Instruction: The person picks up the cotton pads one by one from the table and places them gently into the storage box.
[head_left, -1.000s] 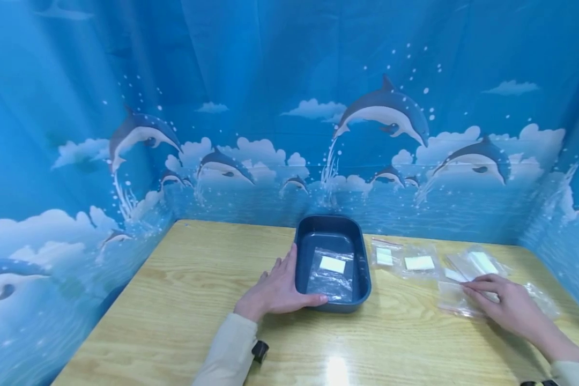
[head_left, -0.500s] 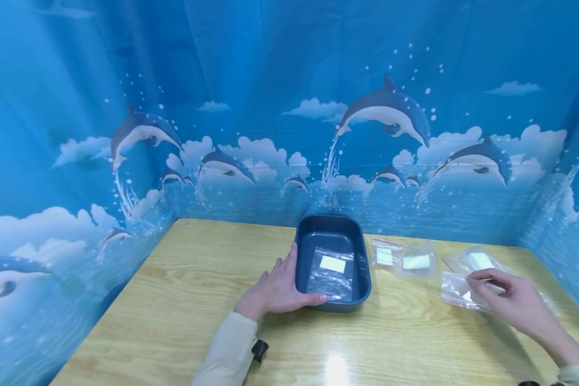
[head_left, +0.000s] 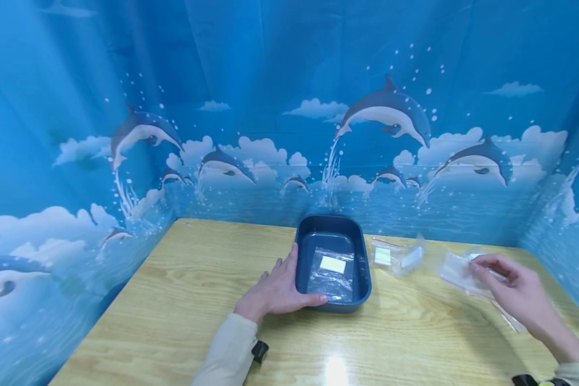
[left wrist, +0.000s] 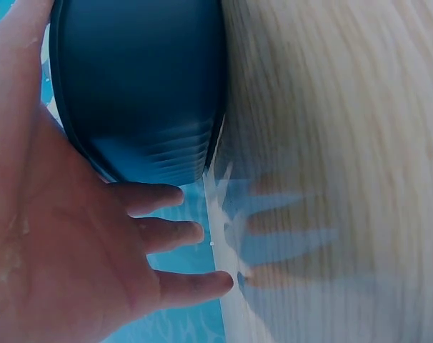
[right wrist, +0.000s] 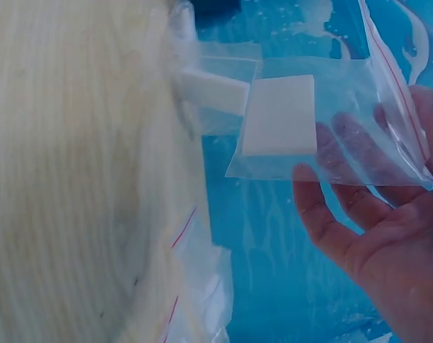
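Note:
A dark blue rectangular tray [head_left: 334,306] stands at the table's back; in it lies a clear zip bag [head_left: 329,285] with a white piece inside. My left hand [head_left: 280,289] touches the tray's left side, fingers straight along the outer wall and thumb over the front rim. In the left wrist view these fingers [left wrist: 195,286] stand out straight beside the tray wall [left wrist: 141,86]. Over the table's right side, my right hand [head_left: 516,292] pinches a clear zip bag [head_left: 458,271] above the surface. The right wrist view shows a white block [right wrist: 281,118] in that bag.
Right of the tray lies a zip bag [head_left: 382,254] with a white piece; beside it another bag [head_left: 412,258] is tilted up. More bags [head_left: 509,316] lie under my right hand, partly hidden. A dolphin-printed blue curtain [head_left: 270,134] closes off the back and sides.
My right hand has picked up a zip bag from the pile and raised it slightly. The second bag right of the tray has tipped up. My left hand and the tray have stayed put.

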### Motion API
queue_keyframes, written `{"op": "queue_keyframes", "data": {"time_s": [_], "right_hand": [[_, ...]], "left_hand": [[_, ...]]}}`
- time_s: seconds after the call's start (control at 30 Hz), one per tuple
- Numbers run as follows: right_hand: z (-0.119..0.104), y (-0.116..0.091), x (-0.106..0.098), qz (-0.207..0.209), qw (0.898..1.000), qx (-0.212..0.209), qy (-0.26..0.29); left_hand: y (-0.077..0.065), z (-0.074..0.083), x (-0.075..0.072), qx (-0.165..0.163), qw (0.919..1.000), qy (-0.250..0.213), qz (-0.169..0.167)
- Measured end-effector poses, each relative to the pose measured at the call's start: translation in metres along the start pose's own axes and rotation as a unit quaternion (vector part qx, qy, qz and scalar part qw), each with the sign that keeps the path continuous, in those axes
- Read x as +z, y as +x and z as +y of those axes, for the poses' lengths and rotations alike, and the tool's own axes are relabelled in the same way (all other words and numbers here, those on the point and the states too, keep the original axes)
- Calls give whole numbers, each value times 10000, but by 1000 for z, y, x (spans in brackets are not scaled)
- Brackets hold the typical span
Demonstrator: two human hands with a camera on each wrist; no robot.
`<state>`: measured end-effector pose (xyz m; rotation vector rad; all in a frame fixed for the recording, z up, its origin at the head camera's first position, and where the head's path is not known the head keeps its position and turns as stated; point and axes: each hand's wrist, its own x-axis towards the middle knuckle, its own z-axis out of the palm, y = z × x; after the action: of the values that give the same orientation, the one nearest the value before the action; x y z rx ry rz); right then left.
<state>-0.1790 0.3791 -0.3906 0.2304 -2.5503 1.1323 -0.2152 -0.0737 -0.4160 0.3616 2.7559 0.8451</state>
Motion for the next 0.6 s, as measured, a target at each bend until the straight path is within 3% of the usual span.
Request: {"op": "queue_keyframes", "data": {"time_s": [0.23,0.6], "right_hand": [[-15,8,3,209,9996,-87,139],[-53,28,31,-149,9993,-240,256]], "left_hand": [[0,0,0,54,10000,59,8],[3,0,-2,92,9999,132,57]]}}
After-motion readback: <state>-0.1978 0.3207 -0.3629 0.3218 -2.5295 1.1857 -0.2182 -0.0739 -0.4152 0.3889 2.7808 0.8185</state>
